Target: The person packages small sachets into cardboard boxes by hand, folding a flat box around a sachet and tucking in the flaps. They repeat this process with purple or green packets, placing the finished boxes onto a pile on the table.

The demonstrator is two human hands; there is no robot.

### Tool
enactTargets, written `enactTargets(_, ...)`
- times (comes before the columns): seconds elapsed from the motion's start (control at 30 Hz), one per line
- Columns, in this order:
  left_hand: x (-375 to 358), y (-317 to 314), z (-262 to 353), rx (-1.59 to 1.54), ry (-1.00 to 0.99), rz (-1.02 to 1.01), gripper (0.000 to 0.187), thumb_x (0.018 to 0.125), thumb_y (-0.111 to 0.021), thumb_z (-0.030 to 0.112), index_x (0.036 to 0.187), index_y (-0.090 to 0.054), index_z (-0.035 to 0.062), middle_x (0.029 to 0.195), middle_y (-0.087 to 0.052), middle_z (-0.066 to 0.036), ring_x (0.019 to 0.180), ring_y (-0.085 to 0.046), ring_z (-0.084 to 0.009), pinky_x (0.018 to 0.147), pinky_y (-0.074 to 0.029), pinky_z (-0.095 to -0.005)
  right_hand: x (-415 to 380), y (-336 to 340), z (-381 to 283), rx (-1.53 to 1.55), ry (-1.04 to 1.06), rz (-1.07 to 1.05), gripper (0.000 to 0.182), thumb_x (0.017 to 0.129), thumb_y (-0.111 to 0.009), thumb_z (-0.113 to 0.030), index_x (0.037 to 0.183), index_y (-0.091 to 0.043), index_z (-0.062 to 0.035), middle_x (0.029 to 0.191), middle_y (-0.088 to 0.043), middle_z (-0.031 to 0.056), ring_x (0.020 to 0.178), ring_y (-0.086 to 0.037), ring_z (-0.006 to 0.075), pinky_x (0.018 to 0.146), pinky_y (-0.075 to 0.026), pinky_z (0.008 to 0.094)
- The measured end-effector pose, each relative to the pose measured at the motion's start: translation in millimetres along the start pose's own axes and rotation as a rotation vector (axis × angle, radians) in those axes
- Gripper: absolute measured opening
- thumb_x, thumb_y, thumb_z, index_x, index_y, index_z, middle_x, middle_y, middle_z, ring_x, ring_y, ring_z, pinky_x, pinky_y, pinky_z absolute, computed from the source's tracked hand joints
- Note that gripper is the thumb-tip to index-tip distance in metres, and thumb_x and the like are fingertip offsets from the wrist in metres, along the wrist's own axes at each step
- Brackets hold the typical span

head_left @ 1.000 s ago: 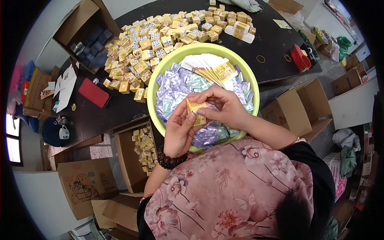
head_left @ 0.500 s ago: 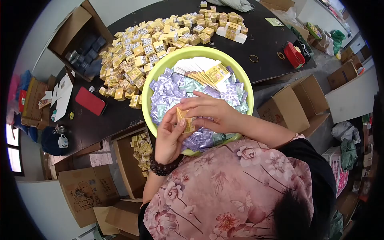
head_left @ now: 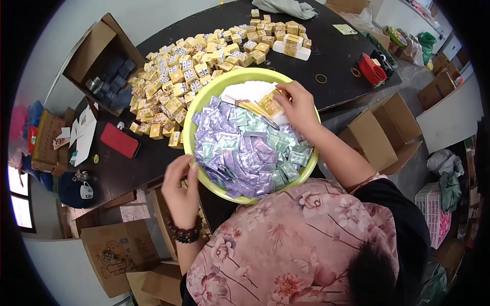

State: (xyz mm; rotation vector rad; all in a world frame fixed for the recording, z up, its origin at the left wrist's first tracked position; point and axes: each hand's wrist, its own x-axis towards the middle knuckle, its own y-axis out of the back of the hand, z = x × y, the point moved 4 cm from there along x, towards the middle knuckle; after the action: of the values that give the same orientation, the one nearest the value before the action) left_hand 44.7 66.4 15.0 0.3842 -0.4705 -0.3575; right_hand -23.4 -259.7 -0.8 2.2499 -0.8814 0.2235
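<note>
A yellow-green basin (head_left: 190, 133) holds many purple and green sachets (head_left: 240, 148). On top of them, at the back, lies a fanned stack of flat yellow-and-white cartons (head_left: 266, 104). My right hand (head_left: 298, 106) is at the right end of this stack, thumb and fingers closed on the top yellow carton. Beyond the basin's left front rim is my left hand (head_left: 181, 188), with a beaded bracelet at the wrist. Its fingers are bent, thumb apart from them, and nothing shows between them.
Many small yellow boxes (head_left: 176, 76) are heaped on the black table (head_left: 326, 92) behind the basin. A red phone (head_left: 120, 139) lies left, a red case (head_left: 372, 70) right. Open cardboard boxes (head_left: 375, 135) stand right and lower left.
The hands have parted. My left hand moved left out of the basin, and the small yellow box is no longer in it. My right hand moved up and right to the carton stack.
</note>
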Motion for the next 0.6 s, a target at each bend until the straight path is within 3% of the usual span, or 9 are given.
enactTargets(0.03,0.0,-25.3,11.4,-0.112,0.053,-0.122,0.025,0.09,-0.063,0.004,0.114,-0.063,-0.0012,0.115,-0.062,-0.013,0.099,-0.062,-0.019,0.086,-0.049,-0.0289,-5.4,3.1,-12.5,0.171,0.09,0.113,0.02,0.086,-0.067,-0.007,0.101,-0.064,0.006,0.085,-0.061,0.0068,0.072,-0.061,0.014,0.064,-0.051,0.0257)
enactTargets(0.07,-0.3,-53.2,21.4,-0.328,0.138,-0.173,0.033,0.093,-0.058,0.004,0.125,-0.055,-0.0022,0.118,-0.061,-0.014,0.102,-0.061,-0.0171,0.089,-0.048,-0.0274,-12.5,4.9,-29.1,0.172,0.095,0.102,0.02,0.086,-0.067,-0.007,0.101,-0.064,0.006,0.085,-0.061,0.0068,0.072,-0.061,0.014,0.064,-0.051,0.0257)
enactTargets(0.13,8.4,-92.9,34.0,-0.679,0.215,-0.123,0.042,0.096,-0.053,0.002,0.135,-0.042,-0.0069,0.12,-0.06,-0.016,0.104,-0.06,-0.0154,0.09,-0.047,-0.0249,-32.1,-1.0,-49.3,0.769,-0.278,-0.086,0.019,0.09,-0.064,-0.008,0.102,-0.064,0.0073,0.087,-0.064,0.0059,0.07,-0.06,0.0093,0.059,-0.051,0.0227)
enactTargets(0.17,11.9,-102.7,28.5,-0.831,0.255,-0.084,0.042,0.096,-0.052,0.001,0.136,-0.04,-0.0081,0.12,-0.06,-0.016,0.105,-0.06,-0.0151,0.09,-0.047,-0.0241,-39.0,-7.7,-53.4,0.854,-0.177,-0.131,0.021,0.092,-0.062,-0.01,0.104,-0.063,0.0073,0.089,-0.066,0.0068,0.069,-0.061,0.0079,0.055,-0.051,0.0199)
enactTargets(0.23,11.9,-104.0,16.6,-0.887,0.302,-0.082,0.041,0.097,-0.051,0.002,0.135,-0.041,-0.0084,0.12,-0.06,-0.016,0.105,-0.06,-0.0145,0.088,-0.048,-0.0236,-48.5,-14.6,-58.2,0.886,-0.221,-0.247,0.022,0.092,-0.063,-0.008,0.108,-0.063,0.0062,0.088,-0.066,0.0063,0.073,-0.063,0.0089,0.057,-0.052,0.0207)
enactTargets(0.27,11.1,-104.6,12.4,-0.944,0.356,-0.095,0.04,0.097,-0.05,0.003,0.134,-0.042,-0.0088,0.12,-0.06,-0.016,0.105,-0.059,-0.0138,0.087,-0.048,-0.023,-49.1,-11.3,-57.2,0.915,-0.294,-0.429,0.024,0.09,-0.065,-0.008,0.11,-0.061,0.0058,0.09,-0.066,0.0072,0.079,-0.065,0.0104,0.065,-0.055,0.0233)
enactTargets(0.37,6.1,-100.2,19.7,-0.945,0.34,-0.173,0.047,0.099,-0.049,0.007,0.141,-0.033,-0.0073,0.124,-0.057,-0.013,0.109,-0.056,-0.0136,0.091,-0.046,-0.0249,-48.9,-16.5,-50.4,0.972,-0.342,-0.59,0.027,0.088,-0.067,-0.006,0.111,-0.059,0.0054,0.095,-0.066,0.0077,0.086,-0.065,0.0122,0.074,-0.055,0.0257)
enactTargets(0.53,2.0,-98.0,32.8,-0.732,0.226,-0.401,0.056,0.1,-0.048,0.011,0.147,-0.022,-0.0041,0.134,-0.048,-0.01,0.114,-0.051,-0.0126,0.096,-0.044,-0.0268,-58.6,-36.7,-48.9,1.068,-0.222,-0.622,0.042,0.084,-0.067,0.004,0.121,-0.049,0.0009,0.117,-0.056,0.0088,0.112,-0.057,0.0166,0.091,-0.05,0.0299)
enactTargets(0.6,3.2,-97.1,29.7,-0.728,0.223,-0.384,0.057,0.098,-0.05,0.008,0.146,-0.023,-0.0034,0.133,-0.048,-0.011,0.114,-0.051,-0.0133,0.094,-0.045,-0.027,-62.1,-34.5,-53.8,1.056,-0.188,-0.573,0.043,0.084,-0.067,0.005,0.122,-0.049,0.0007,0.118,-0.055,0.0091,0.112,-0.057,0.0168,0.092,-0.05,0.03)
